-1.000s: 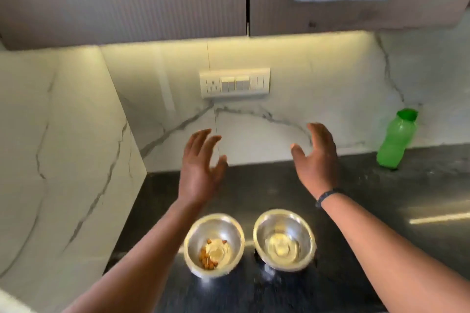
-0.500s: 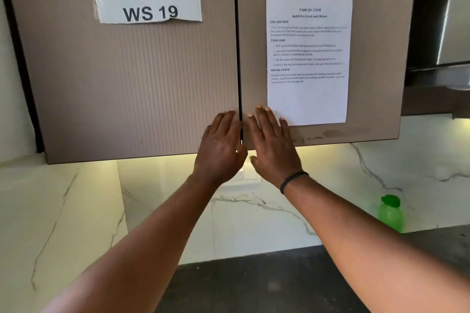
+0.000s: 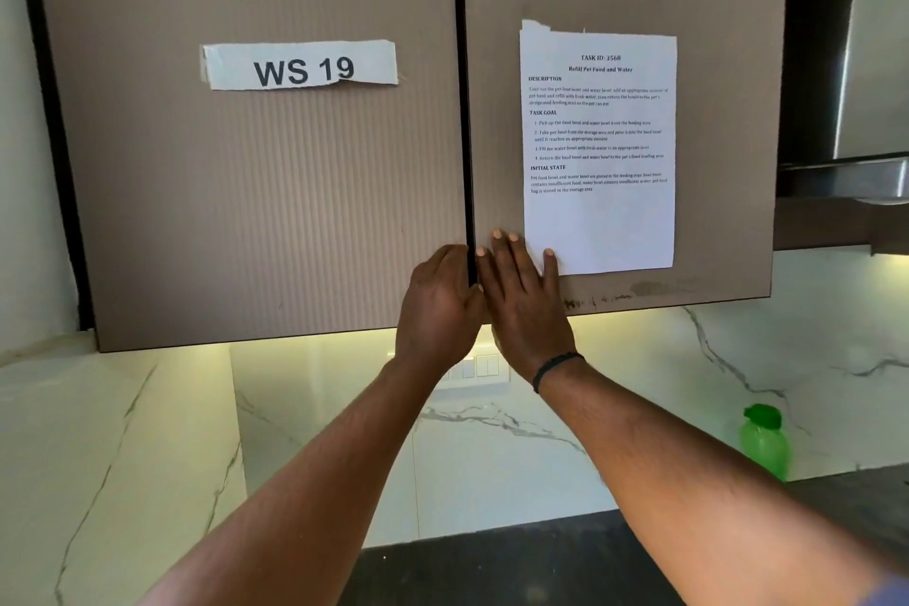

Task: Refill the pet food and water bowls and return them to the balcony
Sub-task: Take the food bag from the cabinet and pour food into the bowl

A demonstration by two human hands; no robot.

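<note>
Left hand [image 3: 438, 305] and right hand [image 3: 526, 305] rest flat, fingers [image 3: 506, 256] spread and holding nothing, on the ribbed brown cabinet doors [image 3: 270, 212] beside the centre gap; green plastic bottle [image 3: 765, 443] stands on the dark surface [image 3: 492, 566].

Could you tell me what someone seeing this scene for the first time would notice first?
Two hands, left hand and right hand, press flat where the two cabinet doors meet. A "WS 19" label is on the left door, a printed task sheet on the right, and a green bottle stands lower right.

Both hands lie on the cabinet [image 3: 256, 192] at its middle seam: left hand [image 3: 439, 305] left of it, right hand [image 3: 524, 305] right. The bottle [image 3: 764, 440] stands below the cabinet, far right.
</note>
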